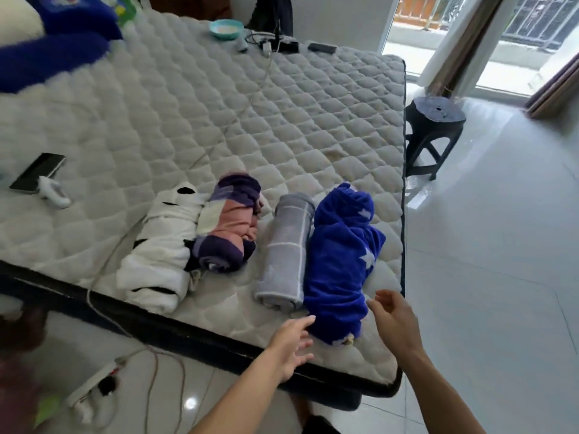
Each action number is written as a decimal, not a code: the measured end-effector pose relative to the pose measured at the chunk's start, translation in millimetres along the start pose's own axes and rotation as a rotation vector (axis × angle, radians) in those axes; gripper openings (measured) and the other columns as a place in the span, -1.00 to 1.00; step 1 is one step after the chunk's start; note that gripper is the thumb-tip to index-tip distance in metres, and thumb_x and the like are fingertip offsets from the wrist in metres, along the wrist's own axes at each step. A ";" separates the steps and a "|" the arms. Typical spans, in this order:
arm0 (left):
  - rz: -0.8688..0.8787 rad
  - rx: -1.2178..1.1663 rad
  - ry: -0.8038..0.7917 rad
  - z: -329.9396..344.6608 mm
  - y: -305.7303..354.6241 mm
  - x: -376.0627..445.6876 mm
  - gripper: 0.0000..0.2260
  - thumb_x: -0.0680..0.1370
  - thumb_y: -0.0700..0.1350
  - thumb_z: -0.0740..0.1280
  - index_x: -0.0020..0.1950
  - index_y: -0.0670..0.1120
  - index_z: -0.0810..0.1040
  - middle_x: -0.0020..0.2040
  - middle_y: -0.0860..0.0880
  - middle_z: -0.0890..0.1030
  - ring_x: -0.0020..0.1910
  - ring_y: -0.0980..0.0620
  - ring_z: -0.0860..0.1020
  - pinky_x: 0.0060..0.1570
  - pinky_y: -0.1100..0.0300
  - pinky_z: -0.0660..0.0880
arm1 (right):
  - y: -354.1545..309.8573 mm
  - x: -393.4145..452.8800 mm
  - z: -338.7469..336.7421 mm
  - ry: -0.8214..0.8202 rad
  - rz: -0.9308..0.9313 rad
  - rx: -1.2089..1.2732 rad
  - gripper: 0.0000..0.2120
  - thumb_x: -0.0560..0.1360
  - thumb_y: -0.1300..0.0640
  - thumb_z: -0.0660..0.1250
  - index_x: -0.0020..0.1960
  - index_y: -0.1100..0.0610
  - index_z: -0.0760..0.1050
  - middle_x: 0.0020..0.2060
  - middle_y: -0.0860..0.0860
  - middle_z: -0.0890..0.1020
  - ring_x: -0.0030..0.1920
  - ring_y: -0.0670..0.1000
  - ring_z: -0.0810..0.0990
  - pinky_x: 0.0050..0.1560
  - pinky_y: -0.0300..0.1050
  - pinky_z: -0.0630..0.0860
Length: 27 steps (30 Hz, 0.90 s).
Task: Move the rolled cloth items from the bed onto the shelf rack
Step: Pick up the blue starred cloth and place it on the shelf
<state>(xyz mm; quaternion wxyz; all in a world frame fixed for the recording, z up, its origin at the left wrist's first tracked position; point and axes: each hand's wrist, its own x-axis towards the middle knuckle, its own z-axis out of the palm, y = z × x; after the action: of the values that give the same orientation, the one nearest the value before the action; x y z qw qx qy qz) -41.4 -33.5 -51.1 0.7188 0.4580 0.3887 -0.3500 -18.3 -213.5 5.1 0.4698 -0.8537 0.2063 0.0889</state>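
Note:
Several rolled cloths lie side by side near the front corner of the quilted bed (pixel 219 120). From left to right: a white roll with black marks (pixel 159 249), a purple and pink roll (pixel 228 223), a grey checked roll (pixel 286 255) and a blue roll with white stars (pixel 340 264). My left hand (pixel 289 347) is open just left of the blue roll's near end, fingertips almost at it. My right hand (pixel 394 321) is open just right of that same end. Neither hand holds anything. No shelf rack is in view.
A black stool (pixel 434 133) stands on the tiled floor right of the bed. A phone (pixel 37 173) and a white charger cable lie on the bed at left. A bowl (pixel 226 29) and small devices sit at the far edge. A power strip (pixel 94 386) lies on the floor.

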 end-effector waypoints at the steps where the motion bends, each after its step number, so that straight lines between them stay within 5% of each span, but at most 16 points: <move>1: -0.004 -0.018 0.000 -0.3 7.2 8.7 -0.56 0.56 -0.03 0.33 0.40 -0.11 0.36 0.42 -0.18 0.35 0.33 -0.14 0.41 0.26 -0.09 0.38 | -2.1 18.8 0.9 -0.027 0.022 -0.012 -0.81 0.52 0.12 0.34 0.10 0.14 0.47 -0.06 0.06 0.59 -0.10 0.00 0.53 -0.14 -0.23 0.39; 6: -0.139 0.011 0.008 12.7 37.5 44.5 -0.43 0.51 0.08 0.37 0.47 -0.03 0.32 0.50 -0.11 0.31 0.44 -0.17 0.32 0.25 -0.18 0.37 | -24.2 123.3 1.6 -0.068 0.035 -0.095 -0.60 0.50 0.00 0.35 0.25 0.17 0.43 0.00 0.03 0.52 -0.02 0.04 0.49 -0.02 -0.10 0.39; 9: -0.200 -0.017 -0.002 18.5 44.6 65.4 -0.36 0.50 0.07 0.38 0.51 -0.06 0.25 0.53 -0.13 0.24 0.47 -0.19 0.28 0.35 -0.21 0.31 | -34.0 183.8 11.9 -0.089 0.050 -0.115 -0.57 0.43 -0.06 0.40 0.14 0.21 0.44 0.00 0.10 0.55 -0.01 0.12 0.53 -0.19 -0.11 0.43; 13: -0.322 0.007 -0.018 22.1 47.1 77.1 -0.32 0.44 0.13 0.41 0.50 0.01 0.28 0.54 -0.05 0.25 0.48 -0.14 0.26 0.28 -0.32 0.30 | -30.9 241.4 44.9 -0.181 0.250 -0.095 -0.11 0.34 -0.19 0.44 0.44 0.25 0.16 0.36 0.23 0.39 0.33 0.25 0.41 0.29 0.11 0.42; 15: -0.354 0.015 0.005 24.5 50.7 81.0 -0.33 0.45 0.14 0.40 0.50 0.01 0.27 0.54 -0.05 0.24 0.49 -0.15 0.25 0.23 -0.32 0.34 | -27.9 254.0 56.5 -0.235 0.377 -0.011 0.01 0.32 -0.20 0.46 0.50 0.26 0.02 0.41 0.20 0.33 0.37 0.23 0.38 0.36 0.12 0.38; 17: -0.371 0.022 0.032 27.3 53.6 83.1 -0.33 0.47 0.13 0.39 0.51 0.00 0.25 0.54 -0.06 0.21 0.49 -0.16 0.24 0.23 -0.32 0.37 | -22.1 263.2 62.2 -0.245 0.420 0.062 0.06 0.21 -0.23 0.50 0.48 0.23 0.09 0.37 0.17 0.38 0.31 0.21 0.44 0.32 0.15 0.43; 21: -0.373 0.003 0.046 28.8 54.1 83.2 -0.28 0.40 0.12 0.47 0.49 0.01 0.29 0.52 -0.06 0.24 0.44 -0.17 0.30 0.19 -0.34 0.44 | 4.3 276.3 64.9 -0.226 0.424 0.155 -0.07 0.04 -0.26 0.47 0.31 0.14 0.37 0.15 0.13 0.58 0.08 0.16 0.59 0.15 0.15 0.56; 27: -0.309 0.004 0.052 30.1 49.0 77.1 -0.30 0.37 0.09 0.51 0.45 -0.02 0.34 0.46 -0.08 0.34 0.38 -0.17 0.39 0.20 -0.38 0.42 | -18.6 235.9 50.9 -0.142 0.449 0.346 -0.51 0.17 -0.08 0.47 -0.03 0.20 0.53 -0.12 0.16 0.64 -0.07 0.17 0.61 0.03 0.10 0.58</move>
<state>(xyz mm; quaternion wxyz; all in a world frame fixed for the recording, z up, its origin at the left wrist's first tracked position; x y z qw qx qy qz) 42.7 -56.4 -91.7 0.6451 0.4031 0.4723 -0.4453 204.0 -225.5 -89.8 0.5902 -0.6855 0.3689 0.2138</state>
